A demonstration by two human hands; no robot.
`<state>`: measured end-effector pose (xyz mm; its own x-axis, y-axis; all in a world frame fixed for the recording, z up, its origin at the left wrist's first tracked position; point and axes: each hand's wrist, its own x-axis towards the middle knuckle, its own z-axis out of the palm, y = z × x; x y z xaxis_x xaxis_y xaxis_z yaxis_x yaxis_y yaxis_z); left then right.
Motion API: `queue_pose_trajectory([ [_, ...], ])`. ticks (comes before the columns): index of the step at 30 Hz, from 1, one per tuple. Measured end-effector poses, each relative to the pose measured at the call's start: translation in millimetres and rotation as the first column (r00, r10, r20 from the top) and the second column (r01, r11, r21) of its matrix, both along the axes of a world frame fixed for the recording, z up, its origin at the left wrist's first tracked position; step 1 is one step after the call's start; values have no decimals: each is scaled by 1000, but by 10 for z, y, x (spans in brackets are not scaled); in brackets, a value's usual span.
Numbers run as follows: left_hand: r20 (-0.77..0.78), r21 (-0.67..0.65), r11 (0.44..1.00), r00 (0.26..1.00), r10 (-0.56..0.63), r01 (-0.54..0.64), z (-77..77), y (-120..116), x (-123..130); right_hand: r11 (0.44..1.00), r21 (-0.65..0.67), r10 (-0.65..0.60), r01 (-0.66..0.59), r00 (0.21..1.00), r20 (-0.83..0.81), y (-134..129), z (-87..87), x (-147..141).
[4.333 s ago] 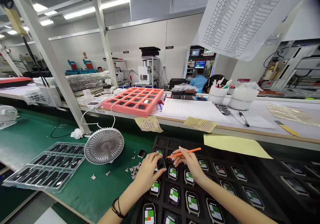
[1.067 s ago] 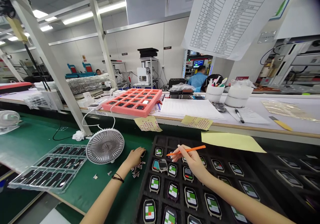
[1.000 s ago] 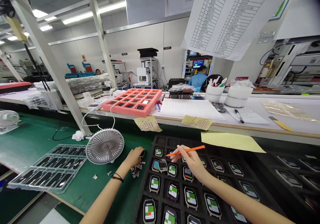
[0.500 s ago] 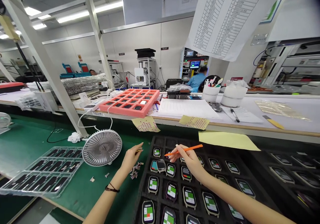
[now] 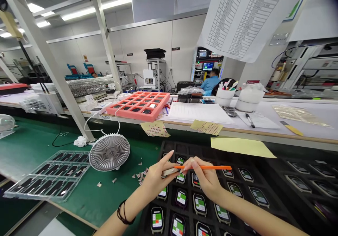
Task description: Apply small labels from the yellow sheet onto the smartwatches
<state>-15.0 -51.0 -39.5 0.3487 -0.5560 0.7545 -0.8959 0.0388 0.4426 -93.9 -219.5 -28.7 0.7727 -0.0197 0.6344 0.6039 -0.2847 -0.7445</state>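
Above the black foam tray [image 5: 174, 146], my left hand [image 5: 154, 176] grips a smartwatch body [image 5: 170, 172], turned edge-on with its pale metal side showing. Its index finger points up and away. My right hand [image 5: 207, 181] pinches a thin orange stick [image 5: 215, 167] held nearly level. The stick's left end meets or nearly meets the watch's edge; the fingertips hide the exact contact. Under both hands, several strapless smartwatches [image 5: 199, 203] lie in the tray's compartments, many with green and white screens lit. Small scraps [image 5: 142, 175] are heaped on the green mat left of the tray.
A round grey fan [image 5: 109, 152] stands left of my left forearm. Beyond it lies a clear plastic tray [image 5: 23, 193] of dark parts. A raised shelf holds a pink foam tray [image 5: 132, 115] and papers [image 5: 195, 113]. Another dark tray [image 5: 285, 202] of watches sits right.
My left hand has moved right from beside the scraps and taken hold of a watch from the tray. My right hand has shifted slightly, bringing the orange stick's end to that watch.
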Motion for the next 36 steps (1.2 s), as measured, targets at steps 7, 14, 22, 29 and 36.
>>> queue_pose_trajectory([
  [7,-47,3,1000,999,3,-2,31,-3,-49,998,44,40,-43,998,54,-4,42,-42],
  [14,-61,2,1000,998,12,-12,32,-4,-64,999,-11,49,-48,996,77,-21,14,-51],
  [22,-46,5,1000,999,5,-5,5,-17,-38,998,-66,17,-9,992,122,11,52,-55],
  [29,-29,8,1000,999,-15,15,18,-36,-52,992,-120,41,-24,989,140,-10,109,-88],
  [36,-166,72,997,986,3,9,31,-170,7,995,-95,-14,21,997,71,-138,103,-69],
])
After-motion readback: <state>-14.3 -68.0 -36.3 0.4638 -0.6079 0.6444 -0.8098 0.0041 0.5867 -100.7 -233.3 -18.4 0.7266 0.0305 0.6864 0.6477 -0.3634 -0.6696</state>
